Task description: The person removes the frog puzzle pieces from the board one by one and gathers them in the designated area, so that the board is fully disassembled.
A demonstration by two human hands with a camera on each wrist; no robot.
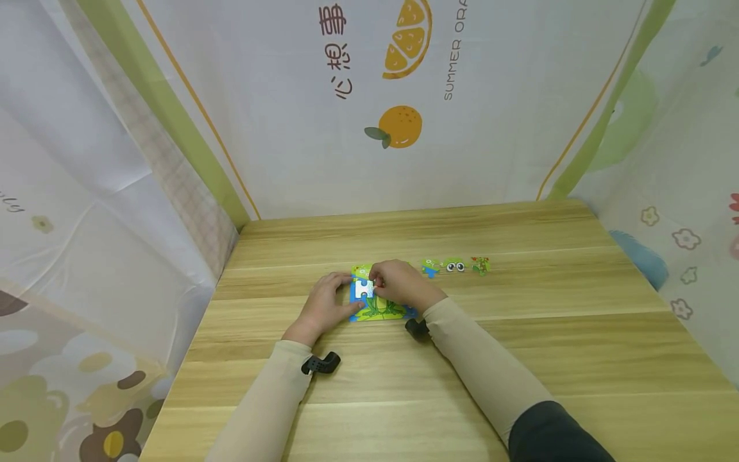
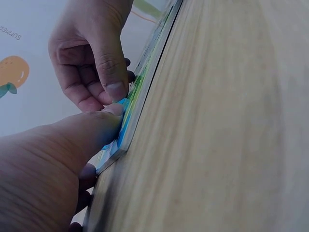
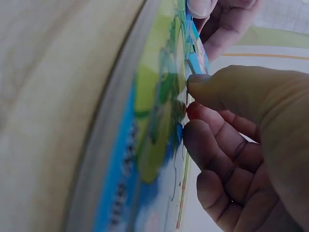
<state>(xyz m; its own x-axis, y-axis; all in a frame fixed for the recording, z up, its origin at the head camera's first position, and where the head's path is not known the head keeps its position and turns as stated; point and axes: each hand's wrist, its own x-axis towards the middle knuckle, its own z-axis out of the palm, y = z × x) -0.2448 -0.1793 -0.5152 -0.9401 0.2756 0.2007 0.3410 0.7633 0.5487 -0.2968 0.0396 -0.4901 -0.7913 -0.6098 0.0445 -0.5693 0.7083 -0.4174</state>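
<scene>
A blue-framed puzzle board (image 1: 378, 311) with a green frog picture lies flat on the wooden table (image 1: 462, 385). My left hand (image 1: 339, 290) rests at the board's left edge, its thumb (image 2: 99, 126) pressing straight on the blue corner (image 2: 120, 137). My right hand (image 1: 375, 280) hovers over the board's upper left part and pinches a small puzzle piece (image 3: 186, 102) between thumb (image 3: 219, 87) and forefinger, right at the board's surface (image 3: 154, 121). Most of the piece is hidden by the fingers. Three loose pieces (image 1: 455, 264) lie in a row to the right of the board.
Printed fabric walls enclose the table at the back and both sides. The wooden top stretches wide in front of and to the right of the board. Black wrist cameras (image 1: 321, 364) sit just above the tabletop under both forearms.
</scene>
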